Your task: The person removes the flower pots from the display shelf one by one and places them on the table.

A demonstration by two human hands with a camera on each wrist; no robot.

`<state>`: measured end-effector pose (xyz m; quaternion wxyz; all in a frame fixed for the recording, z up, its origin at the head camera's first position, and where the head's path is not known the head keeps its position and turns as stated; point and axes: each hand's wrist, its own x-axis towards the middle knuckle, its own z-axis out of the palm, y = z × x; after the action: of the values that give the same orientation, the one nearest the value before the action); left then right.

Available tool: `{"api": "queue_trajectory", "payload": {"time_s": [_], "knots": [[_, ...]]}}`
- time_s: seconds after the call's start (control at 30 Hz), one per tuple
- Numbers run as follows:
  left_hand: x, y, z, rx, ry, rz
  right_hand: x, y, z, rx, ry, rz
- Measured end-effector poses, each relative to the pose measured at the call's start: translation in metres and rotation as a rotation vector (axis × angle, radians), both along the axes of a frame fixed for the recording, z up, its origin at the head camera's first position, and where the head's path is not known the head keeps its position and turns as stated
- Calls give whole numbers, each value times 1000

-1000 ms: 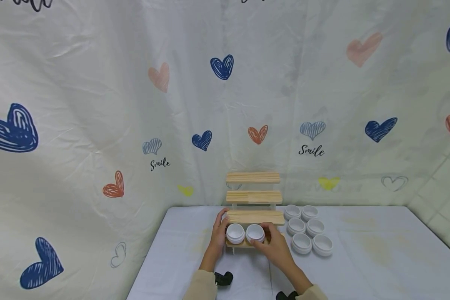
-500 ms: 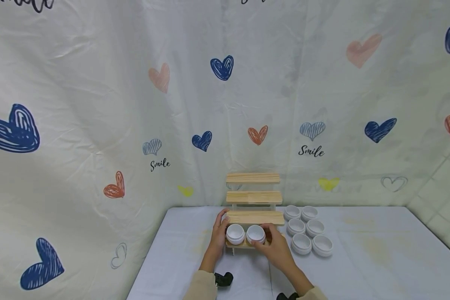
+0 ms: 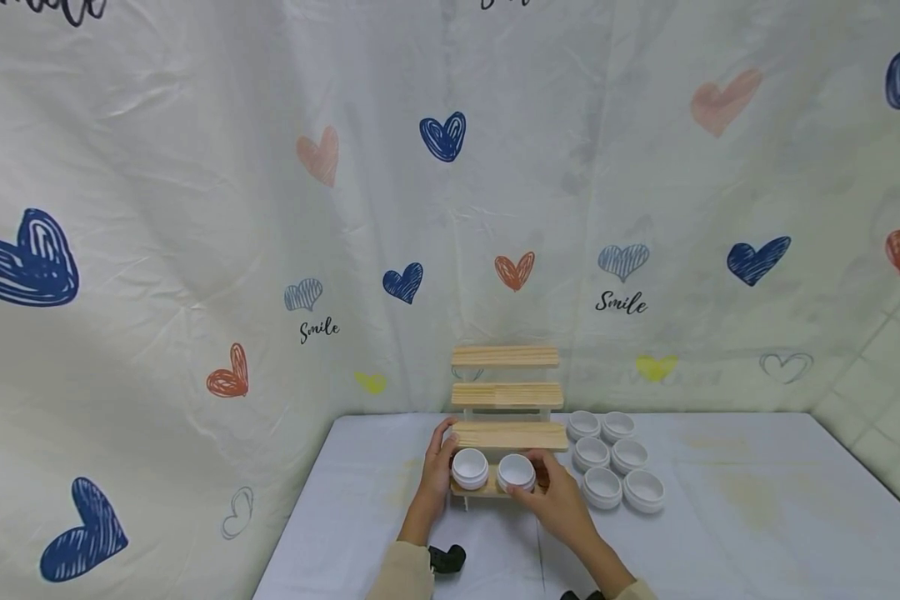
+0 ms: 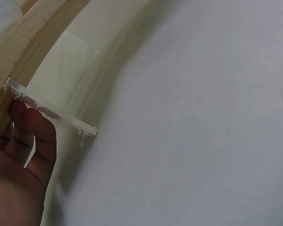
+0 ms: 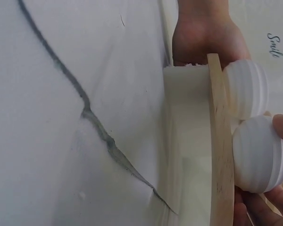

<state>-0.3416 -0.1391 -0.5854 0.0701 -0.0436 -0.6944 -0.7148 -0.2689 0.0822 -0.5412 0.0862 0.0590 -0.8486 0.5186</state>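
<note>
A stepped stand (image 3: 508, 434) with wooden shelves and white side supports stands on the table against the backdrop. My left hand (image 3: 433, 473) holds its left side; in the left wrist view the fingers (image 4: 43, 134) curl beneath the wooden shelf (image 4: 35, 40), at the white support. On the lowest shelf sit two small white bowls: the left bowl (image 3: 469, 468) is untouched by the right hand, and the right bowl (image 3: 516, 472) is pinched between thumb and fingers of my right hand (image 3: 558, 500). In the right wrist view the pinched bowl (image 5: 255, 155) is right at the shelf board (image 5: 220, 141).
Several more white bowls (image 3: 602, 487) stand in two columns to the right of the stand, on the white-covered table (image 3: 727, 533). A backdrop (image 3: 450, 217) printed with hearts hangs behind. Black straps with dark devices (image 3: 447, 559) sit at the wrists.
My right hand has shifted the pinched bowl slightly to the right along the lowest shelf, widening the gap to the left bowl. The left hand keeps its place on the stand.
</note>
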Motion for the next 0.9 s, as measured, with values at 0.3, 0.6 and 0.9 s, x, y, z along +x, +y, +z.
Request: {"api": "queue_trajectory", "payload": {"time_s": [0.3,0.6,0.9], "knots": [[0,0,-1,-12,4,0,4,6,0,-34,2,17],[-1,-1,-2,22,-10,-2,10,11,0,-42,18,27],[2,0,1,17,-4,-4,17,15,4,-22,16,18]]}}
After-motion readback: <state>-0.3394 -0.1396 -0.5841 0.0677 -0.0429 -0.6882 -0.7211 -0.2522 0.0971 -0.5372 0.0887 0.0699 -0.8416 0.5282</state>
